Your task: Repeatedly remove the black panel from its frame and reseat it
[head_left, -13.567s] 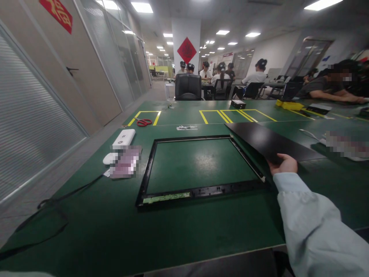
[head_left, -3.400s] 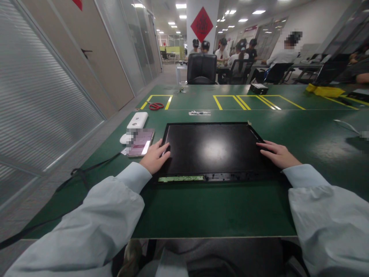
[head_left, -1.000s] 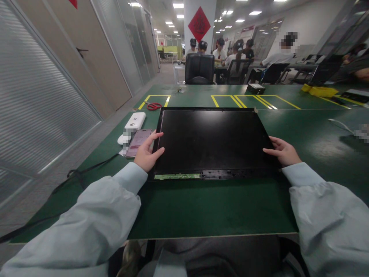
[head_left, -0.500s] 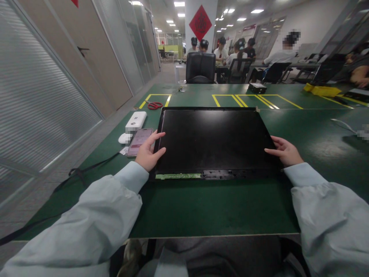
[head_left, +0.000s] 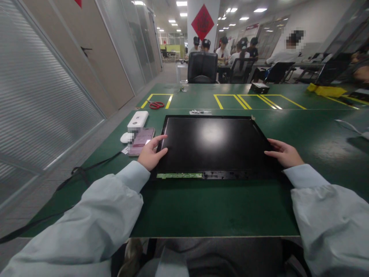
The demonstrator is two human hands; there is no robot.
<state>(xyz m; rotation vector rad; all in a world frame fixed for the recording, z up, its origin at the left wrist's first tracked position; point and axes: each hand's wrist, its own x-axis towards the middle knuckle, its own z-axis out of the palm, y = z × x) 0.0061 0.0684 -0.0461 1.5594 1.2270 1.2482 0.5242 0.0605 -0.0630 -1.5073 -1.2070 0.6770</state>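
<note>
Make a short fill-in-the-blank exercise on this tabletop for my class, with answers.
The hand nearer the smartphone is the person's ____ one.
The circuit board along the near edge of the black frame is coloured ____.
The scissors have handles coloured ____.
The tape on the table is coloured ____.

Missing words: left; green; red; yellow.

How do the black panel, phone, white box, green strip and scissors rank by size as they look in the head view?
1. Black panel, by far
2. Phone
3. White box and green strip: too alike to rank
4. Scissors
</note>
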